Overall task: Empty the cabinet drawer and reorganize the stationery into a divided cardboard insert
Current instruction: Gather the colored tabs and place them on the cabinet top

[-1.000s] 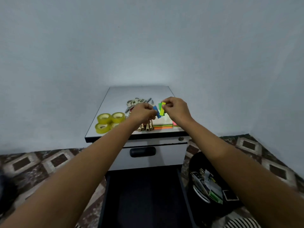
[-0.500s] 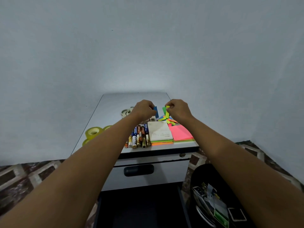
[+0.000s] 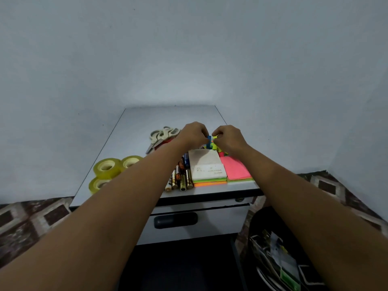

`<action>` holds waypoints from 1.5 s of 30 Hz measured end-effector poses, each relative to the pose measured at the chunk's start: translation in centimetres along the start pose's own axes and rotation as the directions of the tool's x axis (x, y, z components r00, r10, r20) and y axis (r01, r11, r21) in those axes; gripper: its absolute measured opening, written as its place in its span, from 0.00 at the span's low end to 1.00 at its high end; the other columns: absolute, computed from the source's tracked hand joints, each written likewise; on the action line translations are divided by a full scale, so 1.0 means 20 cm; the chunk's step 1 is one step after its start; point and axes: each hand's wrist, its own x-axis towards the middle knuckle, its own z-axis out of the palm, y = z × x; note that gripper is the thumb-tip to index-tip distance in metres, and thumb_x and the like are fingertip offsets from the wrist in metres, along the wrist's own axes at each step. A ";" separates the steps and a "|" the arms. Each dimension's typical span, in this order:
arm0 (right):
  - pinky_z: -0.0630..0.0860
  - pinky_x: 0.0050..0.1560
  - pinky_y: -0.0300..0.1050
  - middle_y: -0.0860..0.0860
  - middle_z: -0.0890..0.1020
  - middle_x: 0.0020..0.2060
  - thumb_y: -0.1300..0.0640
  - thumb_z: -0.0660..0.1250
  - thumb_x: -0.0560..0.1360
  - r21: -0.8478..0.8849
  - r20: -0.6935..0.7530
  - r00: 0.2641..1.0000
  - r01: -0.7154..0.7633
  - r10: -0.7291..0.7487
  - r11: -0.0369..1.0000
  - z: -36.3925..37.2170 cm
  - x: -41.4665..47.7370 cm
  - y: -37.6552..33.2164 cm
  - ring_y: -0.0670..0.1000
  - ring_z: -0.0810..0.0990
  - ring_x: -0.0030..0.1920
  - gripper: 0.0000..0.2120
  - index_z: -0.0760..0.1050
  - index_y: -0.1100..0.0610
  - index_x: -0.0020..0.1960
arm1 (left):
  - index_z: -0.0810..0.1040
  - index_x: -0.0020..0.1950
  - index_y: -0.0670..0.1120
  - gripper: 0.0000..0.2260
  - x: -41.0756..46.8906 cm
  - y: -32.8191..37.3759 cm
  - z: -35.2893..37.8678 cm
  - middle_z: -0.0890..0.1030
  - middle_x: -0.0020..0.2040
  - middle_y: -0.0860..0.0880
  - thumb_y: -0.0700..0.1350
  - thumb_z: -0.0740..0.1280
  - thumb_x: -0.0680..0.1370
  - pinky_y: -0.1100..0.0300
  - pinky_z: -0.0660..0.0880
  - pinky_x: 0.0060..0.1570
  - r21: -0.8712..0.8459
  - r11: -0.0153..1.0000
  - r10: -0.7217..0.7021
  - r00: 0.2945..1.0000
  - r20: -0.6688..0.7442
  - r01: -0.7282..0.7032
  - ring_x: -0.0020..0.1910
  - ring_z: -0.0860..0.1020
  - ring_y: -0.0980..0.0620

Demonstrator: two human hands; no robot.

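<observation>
Hands meet over the surface [image 3: 168, 118] in the head view: the left hand [image 3: 194, 134] pinches the blue end and the right hand [image 3: 227, 138] the yellow-green end of a small bunch of sticky flags [image 3: 211, 143]. These look paper-thin, nearly weightless and floppy, so they are best pinched by their ends. Fingertips curl out of sight, the number of flags is unclear, and the open drawer [image 3: 178, 267] shows only darkness.

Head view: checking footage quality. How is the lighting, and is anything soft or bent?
Head view: soft bright patch on the wall above the cabinet top; open drawer nearly black; coloured strips pinched by left hand and right hand look smeared; floor edge bows.
</observation>
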 end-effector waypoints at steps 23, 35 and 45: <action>0.69 0.54 0.34 0.51 0.80 0.52 0.58 0.66 0.76 0.176 -0.040 0.965 0.262 -0.259 0.949 -0.18 -0.79 -0.12 0.47 0.77 0.52 0.12 0.78 0.56 0.59 | 0.78 0.58 0.44 0.11 -0.84 0.05 -0.08 0.78 0.52 0.47 0.43 0.67 0.76 0.67 0.66 0.48 -0.048 0.955 0.276 0.935 -0.224 -0.293 0.50 0.75 0.52; 0.66 0.50 0.31 0.53 0.77 0.56 0.55 0.65 0.77 0.164 0.332 0.936 0.067 -0.120 0.984 0.38 -1.56 0.13 0.50 0.77 0.56 0.15 0.76 0.56 0.62 | 0.77 0.60 0.44 0.12 -1.62 -0.23 0.42 0.79 0.55 0.48 0.43 0.66 0.77 0.69 0.69 0.54 -0.215 0.975 -0.039 0.997 0.063 0.052 0.53 0.76 0.56; 0.72 0.56 0.42 0.52 0.76 0.56 0.45 0.61 0.78 -0.022 0.730 0.678 0.141 -0.080 0.990 0.62 -1.87 0.33 0.50 0.75 0.58 0.19 0.73 0.52 0.65 | 0.74 0.63 0.48 0.14 -1.96 -0.42 0.78 0.75 0.57 0.47 0.52 0.60 0.80 0.56 0.71 0.58 0.000 0.985 -0.151 0.850 0.504 0.174 0.56 0.74 0.49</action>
